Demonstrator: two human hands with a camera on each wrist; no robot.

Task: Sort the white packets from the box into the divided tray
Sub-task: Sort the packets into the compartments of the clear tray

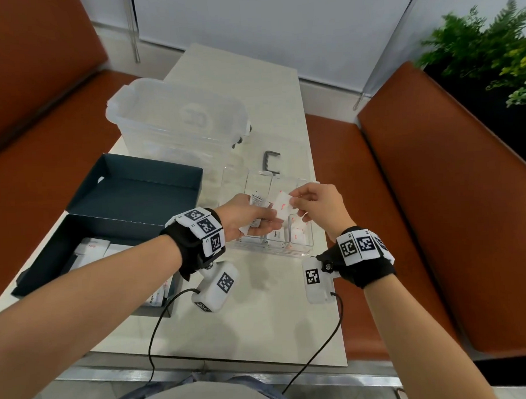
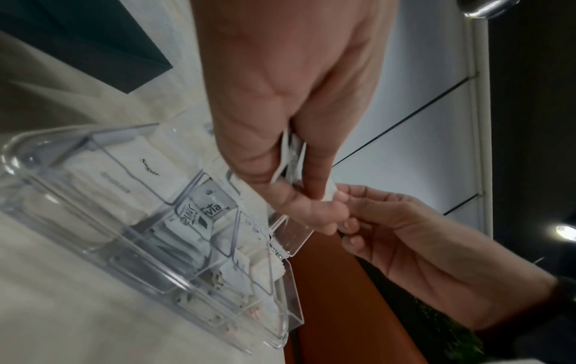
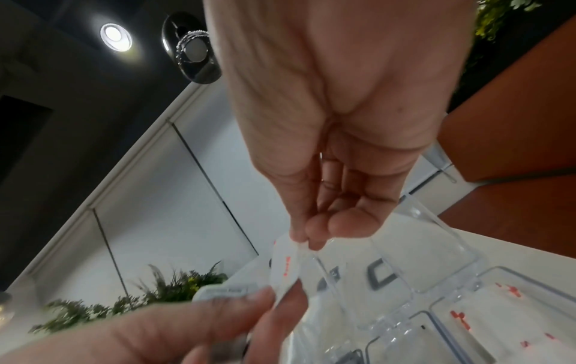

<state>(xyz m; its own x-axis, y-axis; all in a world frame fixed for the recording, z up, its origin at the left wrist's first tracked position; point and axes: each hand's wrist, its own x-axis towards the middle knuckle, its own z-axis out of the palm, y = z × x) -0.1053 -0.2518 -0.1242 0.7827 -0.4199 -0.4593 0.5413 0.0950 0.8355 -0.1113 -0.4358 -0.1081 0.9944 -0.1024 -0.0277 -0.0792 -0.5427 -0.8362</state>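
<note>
My left hand (image 1: 267, 221) hovers over the clear divided tray (image 1: 306, 251) and grips a small stack of white packets (image 1: 258, 199). My right hand (image 1: 294, 202) pinches the corner of one white packet with red print (image 1: 281, 205), which my left fingers also hold. In the left wrist view the left hand (image 2: 299, 197) clamps the stack (image 2: 288, 152) above the tray (image 2: 18, 152). In the right wrist view my right hand (image 3: 307, 236) holds the red-print packet (image 3: 285, 268) above the tray (image 3: 442, 246). Several tray compartments hold packets. More packets (image 1: 92, 245) lie in the dark box (image 1: 49, 266).
The dark box's open lid (image 1: 142, 185) stands behind it at the left. A clear plastic bin (image 1: 178, 118) sits at the back of the table. A grey clip (image 1: 271, 161) lies beyond the tray. Orange benches flank the table, with plants (image 1: 489, 48) at the right.
</note>
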